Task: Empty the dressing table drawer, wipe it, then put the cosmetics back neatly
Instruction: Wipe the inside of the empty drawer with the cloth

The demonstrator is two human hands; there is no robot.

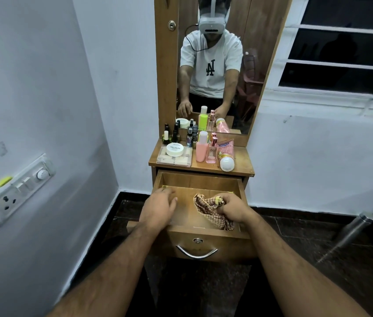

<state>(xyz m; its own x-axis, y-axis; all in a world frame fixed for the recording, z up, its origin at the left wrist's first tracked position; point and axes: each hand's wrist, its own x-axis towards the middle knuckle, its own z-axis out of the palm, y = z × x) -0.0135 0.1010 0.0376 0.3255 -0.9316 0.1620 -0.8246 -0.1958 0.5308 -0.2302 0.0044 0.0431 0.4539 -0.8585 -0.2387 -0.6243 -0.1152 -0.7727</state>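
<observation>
Your right hand (232, 208) bunched tight around the checked cloth (208, 211) inside the open drawer (200, 179), your left hand (158, 208) loose on its left edge, holding nothing, bottles (201, 147) up on the worktop (241, 160)

There is just one view. It sits on the person's head and looks forward and down, close above the open brown wooden drawer (200, 186) and tall mirror (215, 65).

You can read "NAIL POLISH" on the white round jar (175, 149) lid. The clear pink perfume bottle (211, 154) shows "DC". Your mirrored white T-shirt (210, 67) carries a reversed "LA" logo. The pink tube's (225, 150) print is too blurred.
</observation>
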